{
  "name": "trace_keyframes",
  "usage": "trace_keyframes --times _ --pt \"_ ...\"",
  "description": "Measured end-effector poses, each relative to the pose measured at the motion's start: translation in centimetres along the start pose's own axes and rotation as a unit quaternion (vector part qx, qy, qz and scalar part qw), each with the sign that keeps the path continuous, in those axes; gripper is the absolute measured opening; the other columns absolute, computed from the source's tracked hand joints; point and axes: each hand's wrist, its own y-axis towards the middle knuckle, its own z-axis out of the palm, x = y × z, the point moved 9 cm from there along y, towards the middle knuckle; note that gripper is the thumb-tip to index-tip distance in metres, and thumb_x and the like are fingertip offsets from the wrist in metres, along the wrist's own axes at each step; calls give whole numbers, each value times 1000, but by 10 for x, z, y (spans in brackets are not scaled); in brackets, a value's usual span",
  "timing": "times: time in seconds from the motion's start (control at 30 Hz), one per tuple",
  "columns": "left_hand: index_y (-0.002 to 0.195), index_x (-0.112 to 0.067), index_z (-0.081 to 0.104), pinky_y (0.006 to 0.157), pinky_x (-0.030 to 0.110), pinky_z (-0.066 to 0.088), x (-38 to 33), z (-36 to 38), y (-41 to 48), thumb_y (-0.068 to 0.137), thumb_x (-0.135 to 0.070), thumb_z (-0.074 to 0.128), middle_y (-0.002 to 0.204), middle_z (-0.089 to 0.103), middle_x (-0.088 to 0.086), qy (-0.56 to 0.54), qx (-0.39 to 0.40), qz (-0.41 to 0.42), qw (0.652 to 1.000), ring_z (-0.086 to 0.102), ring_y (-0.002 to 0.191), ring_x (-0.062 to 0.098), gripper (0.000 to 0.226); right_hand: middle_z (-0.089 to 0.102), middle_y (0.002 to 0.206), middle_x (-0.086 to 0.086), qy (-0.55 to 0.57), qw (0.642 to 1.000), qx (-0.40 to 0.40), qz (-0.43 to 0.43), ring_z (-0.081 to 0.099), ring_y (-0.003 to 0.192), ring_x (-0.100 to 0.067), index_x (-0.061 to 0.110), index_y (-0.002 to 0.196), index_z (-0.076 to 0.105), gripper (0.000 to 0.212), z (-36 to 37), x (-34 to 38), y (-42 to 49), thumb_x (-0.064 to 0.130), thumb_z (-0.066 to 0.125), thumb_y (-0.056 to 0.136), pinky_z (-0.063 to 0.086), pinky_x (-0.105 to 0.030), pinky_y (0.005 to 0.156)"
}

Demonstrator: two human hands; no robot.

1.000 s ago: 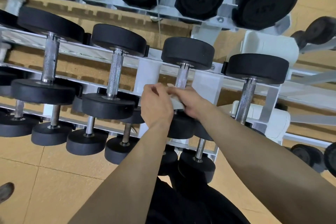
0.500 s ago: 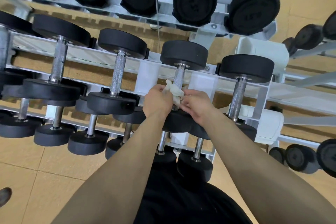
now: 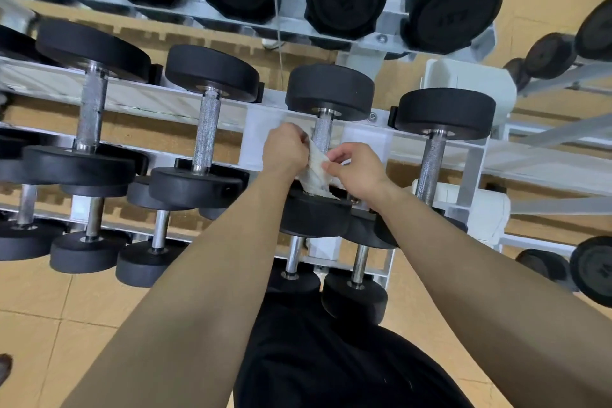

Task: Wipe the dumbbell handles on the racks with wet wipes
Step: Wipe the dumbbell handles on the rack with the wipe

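The wet wipe (image 3: 314, 172) drapes over the lower end of a knurled dumbbell handle (image 3: 323, 134) on the white rack's (image 3: 159, 99) middle shelf. The left hand (image 3: 286, 149) grips the wipe at ten o'clock, and the right hand (image 3: 359, 170) pinches it at three o'clock. A neighbouring dumbbell (image 3: 445, 113) lies farther out at three o'clock.

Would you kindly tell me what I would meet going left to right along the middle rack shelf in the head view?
Leftmost visible knurled steel dumbbell handle → second knurled steel handle → left hand → crumpled white wet wipe → right hand → rightmost knurled steel handle.
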Motion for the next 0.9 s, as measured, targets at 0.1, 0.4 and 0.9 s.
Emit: trace_keyframes --times 0.1,0.4,0.9 --pt "80 -14 72 73 23 45 -8 -3 12 85 7 47 82 70 0 -162 -28 -17 986 62 83 23 32 62 90 10 11 998 -58 1 57 85 -9 17 97 67 2 -11 6 12 16 65 98 41 -18 72" --pt "98 -14 69 75 27 45 19 3 1 91 -12 59 98 69 4 -47 30 -7 998 61 92 25 12 61 105 1 49 992 -100 60 58 99 -20 22 104 52 2 -6 -3 26 20 51 104 42 -27 84" --pt "114 -24 58 80 37 51 18 -33 -22 90 -32 62 110 61 0 0 -92 -55 994 59 102 25 26 60 88 8 34 993 -87 71 60 84 -17 26 96 60 9 -19 -10 -6 18 57 99 46 -25 68"
